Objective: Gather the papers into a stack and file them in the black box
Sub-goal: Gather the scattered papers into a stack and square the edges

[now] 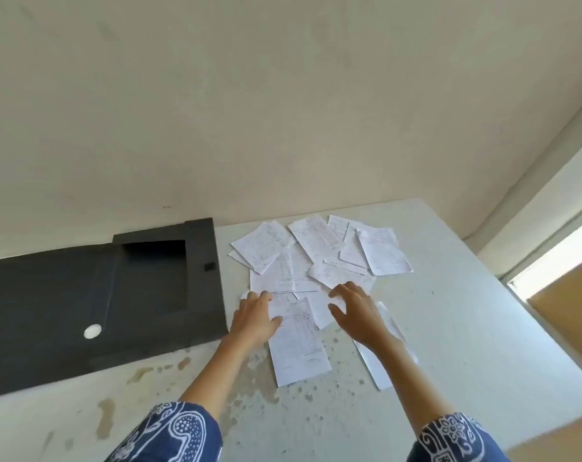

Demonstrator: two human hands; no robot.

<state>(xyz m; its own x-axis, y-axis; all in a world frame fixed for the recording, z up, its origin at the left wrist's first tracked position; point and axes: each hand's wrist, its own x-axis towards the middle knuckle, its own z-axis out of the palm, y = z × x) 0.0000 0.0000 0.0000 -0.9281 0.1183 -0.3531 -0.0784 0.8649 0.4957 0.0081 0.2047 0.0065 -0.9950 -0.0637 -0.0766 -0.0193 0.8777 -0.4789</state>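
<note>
Several white printed papers (316, 261) lie scattered and overlapping on a pale table (449, 328). One long sheet (298, 348) lies nearest me. My left hand (254, 316) rests flat, fingers spread, on the left edge of the near sheets. My right hand (356, 310) hovers with fingers apart over the papers just to the right, covering part of another sheet (376, 361). Neither hand holds anything. The black box (156, 275) lies open at the left, its flat lid (43, 311) spread toward me with a white round disc on it.
A bare beige wall (283, 111) rises behind the table. Brown stains (143, 375) mark the tabletop near me. At the right edge stand a brown cardboard-coloured surface (572, 315) and a bright window frame.
</note>
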